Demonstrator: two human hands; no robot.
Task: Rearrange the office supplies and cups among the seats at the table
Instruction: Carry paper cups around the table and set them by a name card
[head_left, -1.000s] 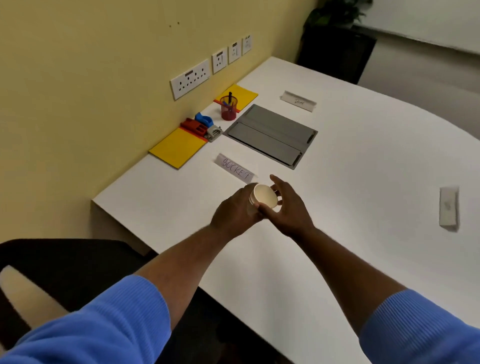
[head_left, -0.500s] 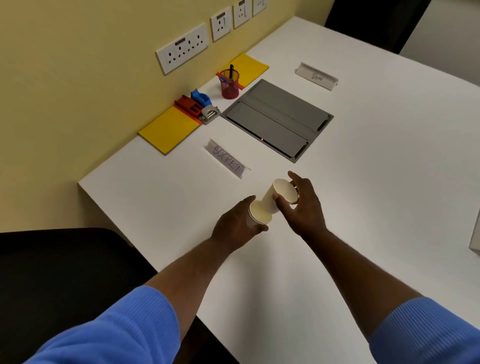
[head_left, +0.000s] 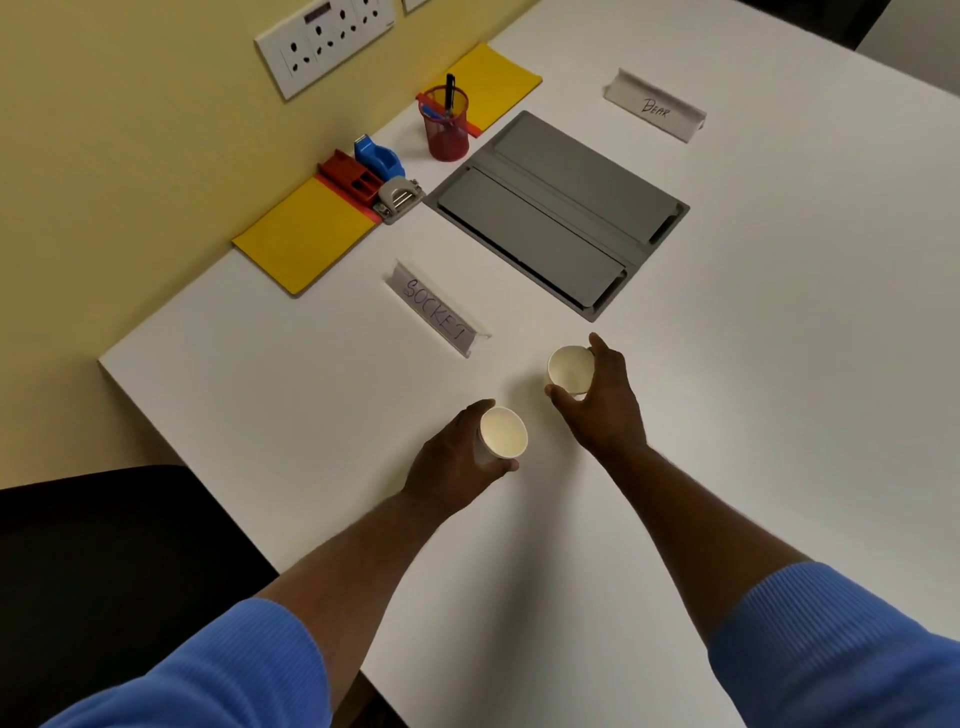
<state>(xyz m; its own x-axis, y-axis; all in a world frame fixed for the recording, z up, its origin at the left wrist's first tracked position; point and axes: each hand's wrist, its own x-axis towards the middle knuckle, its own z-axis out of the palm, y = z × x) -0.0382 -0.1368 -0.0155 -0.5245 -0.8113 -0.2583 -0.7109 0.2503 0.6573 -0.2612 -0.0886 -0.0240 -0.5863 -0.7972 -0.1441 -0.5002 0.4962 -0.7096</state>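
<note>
Head view: at a white bench, a person in blue sleeves holds two paper cups, one in each hand. The left grip is curled round a paper cup, tipped so its empty mouth faces the camera. The right grip is wrapped from the far side round a second cup, thumb near and fingers over the rim. The cups are close together but not touching. It cannot be told whether either base sits on the bench.

Just beyond both grips, slightly left, stands a name card reading "SOCKET". Well beyond the right grip is a second card, and a grey hatch lies between the two cards. Far ahead of the left grip, along the wall, are a yellow folder, a blue tape dispenser, a hole punch and a red pen pot.

The step in hand appears to be handing out cups, one to a seat. The left cup looks meant for the "SOCKET" place, and the next move there is likely to turn it upright, set it down flat near that card and let go. The right cup probably needs a longer reach or a step along the bench toward another card. Light paper cups tip easily, so each base should be squarely down before release.
</note>
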